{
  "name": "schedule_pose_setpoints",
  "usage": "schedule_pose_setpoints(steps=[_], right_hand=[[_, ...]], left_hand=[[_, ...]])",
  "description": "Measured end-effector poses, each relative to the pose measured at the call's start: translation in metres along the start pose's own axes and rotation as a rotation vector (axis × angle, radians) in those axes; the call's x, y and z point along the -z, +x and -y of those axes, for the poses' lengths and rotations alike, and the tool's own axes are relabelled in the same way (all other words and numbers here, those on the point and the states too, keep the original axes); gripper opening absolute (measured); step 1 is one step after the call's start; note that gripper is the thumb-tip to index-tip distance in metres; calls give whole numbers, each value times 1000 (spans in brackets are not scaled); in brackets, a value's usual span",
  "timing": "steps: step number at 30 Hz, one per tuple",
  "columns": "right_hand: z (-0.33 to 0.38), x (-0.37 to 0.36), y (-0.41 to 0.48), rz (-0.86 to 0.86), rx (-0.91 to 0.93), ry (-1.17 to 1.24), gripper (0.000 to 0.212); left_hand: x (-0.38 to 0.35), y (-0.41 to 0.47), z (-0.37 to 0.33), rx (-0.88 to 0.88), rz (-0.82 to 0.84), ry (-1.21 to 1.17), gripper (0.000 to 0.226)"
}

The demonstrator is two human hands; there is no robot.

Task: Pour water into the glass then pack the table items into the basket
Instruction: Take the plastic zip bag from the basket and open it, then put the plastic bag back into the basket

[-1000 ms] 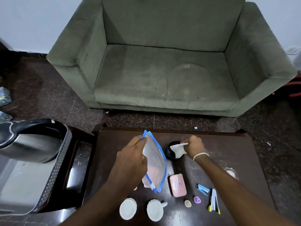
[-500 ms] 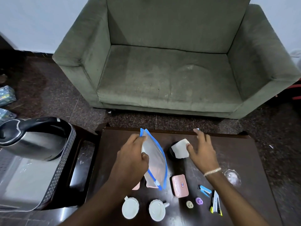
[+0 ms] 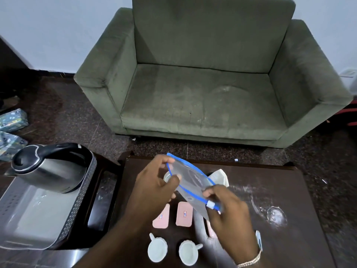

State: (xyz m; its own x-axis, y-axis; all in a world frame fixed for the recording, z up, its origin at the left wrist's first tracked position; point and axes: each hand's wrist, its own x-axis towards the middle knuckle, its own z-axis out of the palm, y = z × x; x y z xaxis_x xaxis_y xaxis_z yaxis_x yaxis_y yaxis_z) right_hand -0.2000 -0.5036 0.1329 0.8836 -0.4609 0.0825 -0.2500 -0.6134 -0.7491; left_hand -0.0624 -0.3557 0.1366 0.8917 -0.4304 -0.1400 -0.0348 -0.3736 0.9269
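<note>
Both hands hold a clear zip bag [image 3: 191,182] with a blue seal above the dark wooden table [image 3: 270,190]. My left hand [image 3: 154,188] pinches its far top corner. My right hand [image 3: 226,207] grips the near end at the white slider. A glass [image 3: 167,177] shows partly behind the bag and my left fingers. A white cloth [image 3: 220,177] lies over a dark cup behind the bag. Two pink cases [image 3: 184,214] and two white cups [image 3: 157,249] lie near me. A steel kettle [image 3: 50,171] sits in the grey perforated basket [image 3: 81,202] at left.
A green armchair [image 3: 202,93] stands past the table's far edge. A wet patch [image 3: 274,213] marks the table's right side. Patterned packets [image 3: 11,120] lie on the floor at far left. The basket rests on a dark side stand beside the table.
My right hand left the white cloth on the dark cup and came back to grip the bag's slider end. The bag tipped from upright to slanted. The view shifted upward.
</note>
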Motion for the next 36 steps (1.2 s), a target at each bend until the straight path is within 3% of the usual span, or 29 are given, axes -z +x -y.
schedule_pose_setpoints(steps=[4,8,11,15,18,21,28,33,36], right_hand=[[12,39,24,74,-18,277,20],[16,80,53,187,-38,671,28],[12,96,74,192,-120,831,41],[-5,80,86,134,-294,1048,54],[-30,47,63,147,-413,961,69],[-50,26,40,104,-421,869,81],[-53,22,40,76,-310,714,59],[-48,29,51,103,-411,770,51],[-49,30,54,111,-432,632,37]], left_hand=[[26,1,24,34,-61,-216,68],[36,6,38,81,292,-211,92],[24,3,36,69,470,-423,64],[8,2,31,67,301,-556,28],[3,6,34,110,159,-582,8],[5,11,40,112,63,-461,9],[12,13,46,0,46,-284,37],[9,17,38,-81,92,-176,50],[6,20,37,-104,60,-101,58]])
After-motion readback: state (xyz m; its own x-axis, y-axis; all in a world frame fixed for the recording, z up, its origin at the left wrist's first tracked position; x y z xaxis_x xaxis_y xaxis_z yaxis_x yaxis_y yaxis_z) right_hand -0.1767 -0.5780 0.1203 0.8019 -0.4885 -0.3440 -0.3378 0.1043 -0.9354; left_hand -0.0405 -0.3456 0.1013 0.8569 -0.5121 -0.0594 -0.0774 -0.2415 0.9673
